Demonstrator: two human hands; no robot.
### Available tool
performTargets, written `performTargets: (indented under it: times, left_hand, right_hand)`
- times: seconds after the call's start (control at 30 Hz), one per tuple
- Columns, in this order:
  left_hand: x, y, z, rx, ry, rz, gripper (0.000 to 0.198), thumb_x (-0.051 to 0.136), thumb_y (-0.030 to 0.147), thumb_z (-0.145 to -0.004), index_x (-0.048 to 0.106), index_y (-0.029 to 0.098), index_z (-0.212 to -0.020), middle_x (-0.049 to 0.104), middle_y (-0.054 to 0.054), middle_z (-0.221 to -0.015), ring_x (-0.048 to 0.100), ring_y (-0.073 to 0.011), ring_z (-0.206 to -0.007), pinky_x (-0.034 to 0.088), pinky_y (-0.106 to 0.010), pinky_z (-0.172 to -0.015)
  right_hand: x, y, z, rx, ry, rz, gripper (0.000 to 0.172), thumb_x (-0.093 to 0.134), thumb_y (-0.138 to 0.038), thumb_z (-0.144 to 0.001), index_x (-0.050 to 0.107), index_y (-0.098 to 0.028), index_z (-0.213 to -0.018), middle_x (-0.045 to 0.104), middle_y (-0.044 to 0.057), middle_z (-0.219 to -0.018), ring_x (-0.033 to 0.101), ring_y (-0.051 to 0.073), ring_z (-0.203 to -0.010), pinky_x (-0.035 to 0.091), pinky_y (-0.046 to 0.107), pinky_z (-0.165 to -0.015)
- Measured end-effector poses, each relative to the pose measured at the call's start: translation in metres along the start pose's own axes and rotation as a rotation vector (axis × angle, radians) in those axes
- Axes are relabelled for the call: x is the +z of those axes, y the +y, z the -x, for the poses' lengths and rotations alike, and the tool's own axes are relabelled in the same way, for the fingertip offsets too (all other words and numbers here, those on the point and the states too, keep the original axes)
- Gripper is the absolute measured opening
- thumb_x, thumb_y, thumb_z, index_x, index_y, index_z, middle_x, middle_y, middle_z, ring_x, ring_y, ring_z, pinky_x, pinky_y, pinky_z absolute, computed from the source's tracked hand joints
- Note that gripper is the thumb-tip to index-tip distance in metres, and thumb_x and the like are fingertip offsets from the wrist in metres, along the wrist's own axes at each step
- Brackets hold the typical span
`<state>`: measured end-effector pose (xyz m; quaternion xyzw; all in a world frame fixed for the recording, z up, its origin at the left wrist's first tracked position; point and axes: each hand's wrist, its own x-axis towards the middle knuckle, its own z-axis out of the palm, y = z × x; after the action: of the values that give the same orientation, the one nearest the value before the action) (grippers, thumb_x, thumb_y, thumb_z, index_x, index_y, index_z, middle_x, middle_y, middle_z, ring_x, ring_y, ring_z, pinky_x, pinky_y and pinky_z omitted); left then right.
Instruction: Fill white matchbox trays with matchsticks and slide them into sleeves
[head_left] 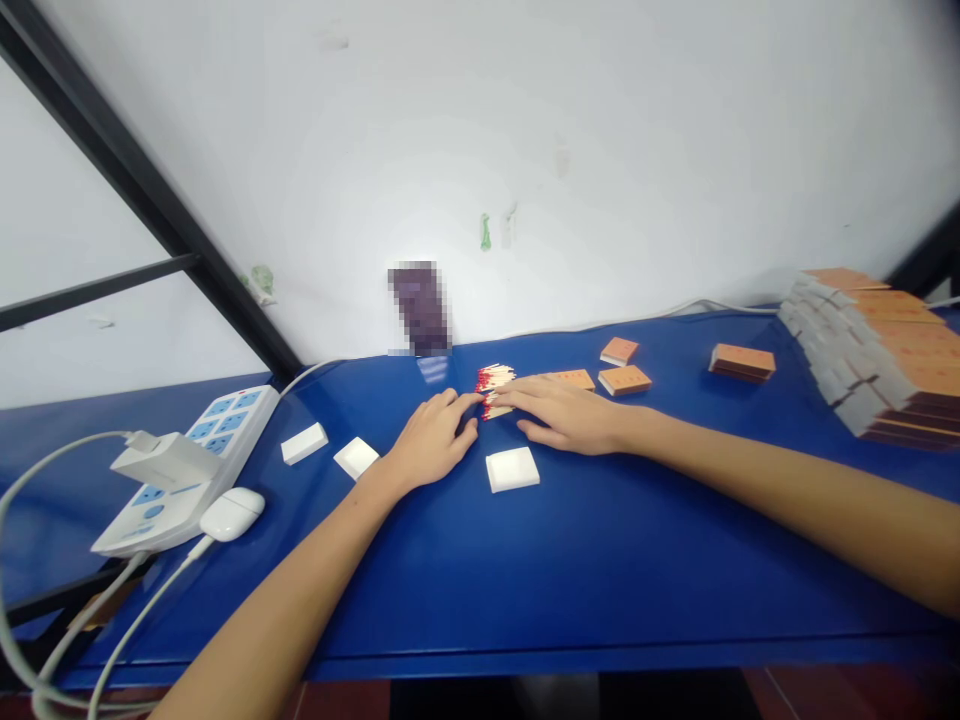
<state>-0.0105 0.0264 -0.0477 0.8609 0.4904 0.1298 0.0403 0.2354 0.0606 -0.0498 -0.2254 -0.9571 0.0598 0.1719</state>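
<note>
A small pile of red-tipped matches lies on the blue table between my hands. My left hand rests at its left side, index finger stretched to the red heads and thumb apart. From the right, my right hand reaches over the near part of the pile, fingers extended and thumb spread. Its fingertips touch or hover just above the matches, and neither hand grips anything visible. Just in front of them lies a white matchbox tray. Behind the right hand, an orange matchbox is partly hidden.
Two more white trays lie left of my left hand. Orange matchboxes sit to the right, with a large matchbox stack at far right. A power strip, cables and a white case occupy the left.
</note>
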Motion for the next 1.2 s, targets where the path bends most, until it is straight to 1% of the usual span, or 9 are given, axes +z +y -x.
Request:
performTargets:
  times: [0.1, 0.33, 0.43, 0.57, 0.67, 0.77, 0.97, 1.1, 1.2]
  left_hand:
    - [0.0000, -0.0001, 0.0000, 0.004, 0.000, 0.008, 0.042, 0.037, 0.032, -0.099, 0.051, 0.020, -0.137, 0.057, -0.008, -0.102, 0.055, -0.0241, -0.098, 0.045, -0.042, -0.092]
    - [-0.0005, -0.0005, 0.0002, 0.014, 0.002, 0.021, 0.041, 0.036, 0.033, -0.099, 0.051, 0.022, -0.136, 0.057, -0.007, -0.102, 0.056, -0.0236, -0.097, 0.045, -0.042, -0.091]
    - [-0.0001, -0.0010, 0.0003, 0.009, 0.006, 0.019, 0.043, 0.036, 0.034, -0.099, 0.049, 0.021, -0.139, 0.057, -0.008, -0.102, 0.056, -0.0235, -0.096, 0.045, -0.042, -0.091]
    - [0.0000, -0.0012, 0.0005, 0.003, 0.006, 0.016, 0.045, 0.036, 0.035, -0.099, 0.048, 0.018, -0.140, 0.057, -0.009, -0.103, 0.056, -0.0241, -0.096, 0.046, -0.042, -0.091]
    - [-0.0005, -0.0012, 0.0008, -0.003, 0.004, 0.008, 0.045, 0.035, 0.036, -0.100, 0.051, 0.018, -0.139, 0.056, -0.009, -0.102, 0.056, -0.0241, -0.094, 0.046, -0.042, -0.089]
    - [-0.0010, -0.0009, 0.0008, 0.000, -0.002, -0.004, 0.046, 0.035, 0.035, -0.100, 0.049, 0.020, -0.141, 0.055, -0.008, -0.100, 0.056, -0.0233, -0.091, 0.046, -0.041, -0.088]
    - [-0.0022, 0.0008, 0.0002, 0.014, -0.014, -0.005, 0.046, 0.034, 0.034, -0.100, 0.046, 0.023, -0.143, 0.056, -0.008, -0.100, 0.055, -0.0237, -0.094, 0.046, -0.041, -0.088]
    - [-0.0028, 0.0014, 0.0000, -0.006, -0.022, 0.000, 0.049, 0.036, 0.033, -0.099, 0.041, 0.020, -0.147, 0.058, -0.009, -0.102, 0.055, -0.0246, -0.097, 0.045, -0.042, -0.090]
    - [-0.0024, 0.0011, -0.0002, -0.010, -0.020, -0.003, 0.049, 0.036, 0.033, -0.099, 0.042, 0.021, -0.145, 0.059, -0.009, -0.104, 0.056, -0.0250, -0.099, 0.045, -0.042, -0.092]
  right_hand:
    - [-0.0008, 0.0000, -0.0006, -0.002, -0.011, 0.001, 0.046, 0.044, -0.026, -0.096, 0.048, -0.019, -0.142, 0.050, 0.012, -0.146, 0.043, 0.026, -0.137, 0.036, 0.050, -0.112]
    - [-0.0024, -0.0003, -0.0014, -0.012, -0.051, 0.003, 0.048, 0.043, -0.026, -0.097, 0.045, -0.019, -0.144, 0.046, 0.011, -0.151, 0.038, 0.026, -0.141, 0.031, 0.051, -0.116]
    - [-0.0006, 0.0003, 0.0001, 0.010, 0.016, 0.016, 0.045, 0.046, -0.028, -0.097, 0.048, -0.020, -0.141, 0.050, 0.011, -0.147, 0.042, 0.026, -0.138, 0.034, 0.050, -0.113]
    - [0.0027, 0.0019, 0.0027, 0.091, 0.109, 0.070, 0.041, 0.046, -0.031, -0.096, 0.054, -0.017, -0.134, 0.056, 0.015, -0.139, 0.050, 0.030, -0.129, 0.039, 0.053, -0.107]
    - [0.0035, 0.0025, 0.0034, 0.099, 0.111, 0.054, 0.040, 0.046, -0.031, -0.096, 0.055, -0.015, -0.133, 0.058, 0.016, -0.136, 0.051, 0.030, -0.127, 0.039, 0.052, -0.106]
    - [0.0034, 0.0022, 0.0035, 0.096, 0.107, 0.038, 0.040, 0.044, -0.030, -0.097, 0.055, -0.015, -0.133, 0.059, 0.015, -0.135, 0.052, 0.029, -0.127, 0.039, 0.050, -0.107]
    - [0.0034, 0.0014, 0.0037, 0.094, 0.136, 0.012, 0.037, 0.044, -0.029, -0.097, 0.056, -0.019, -0.131, 0.061, 0.014, -0.131, 0.054, 0.029, -0.123, 0.042, 0.052, -0.104]
    - [0.0027, 0.0006, 0.0032, 0.084, 0.133, 0.001, 0.036, 0.045, -0.027, -0.097, 0.058, -0.019, -0.129, 0.063, 0.013, -0.129, 0.056, 0.028, -0.121, 0.042, 0.050, -0.103]
    - [0.0022, -0.0002, 0.0030, 0.073, 0.143, -0.022, 0.036, 0.045, -0.025, -0.096, 0.059, -0.019, -0.128, 0.064, 0.013, -0.127, 0.056, 0.028, -0.120, 0.043, 0.050, -0.101]
